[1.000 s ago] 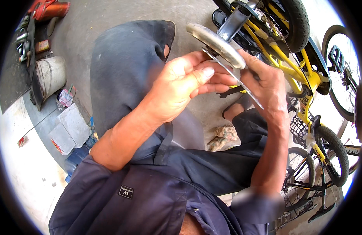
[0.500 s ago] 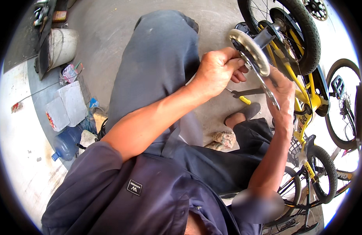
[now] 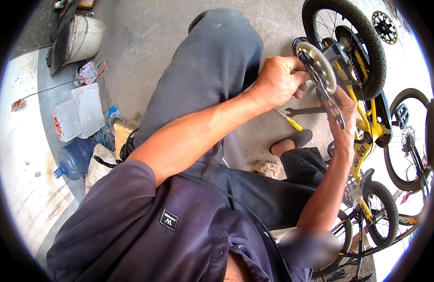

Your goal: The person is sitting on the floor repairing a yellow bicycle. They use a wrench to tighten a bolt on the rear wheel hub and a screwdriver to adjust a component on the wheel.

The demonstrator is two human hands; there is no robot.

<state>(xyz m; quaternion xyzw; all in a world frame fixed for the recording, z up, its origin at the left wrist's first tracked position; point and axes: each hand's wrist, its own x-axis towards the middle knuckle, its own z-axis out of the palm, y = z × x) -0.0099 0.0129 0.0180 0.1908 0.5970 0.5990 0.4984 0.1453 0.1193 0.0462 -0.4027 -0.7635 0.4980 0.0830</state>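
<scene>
Grey concrete floor, busy along both sides

Bare concrete shows widest in the upper middle. Largest upon it, a yellow-framed bicycle with thick black tyres fills the right side, and beyond its frame stands a spoked wheel with a thin black tyre. On the far left sits a whitish, round-sided bucket; nearer are flat, pale grey rectangular slabs, and below those a translucent blue plastic bottle lies on its side.

Between the person's two hands, held up off the floor just in front of the yellow bicycle, is a pale, round, plastic-looking disc with a dark centre. The left hand meets it from the left, thumb and curled fingers pinching at that centre. The right hand is at its lower edge, behind a narrow, perforated metal bar; its fingers are mostly hidden, so how they are set cannot be told. Just left of that hand shows a dark open-ended wrench, held or lying unclear, and near it a slim screwdriver with a yellow handle
</scene>
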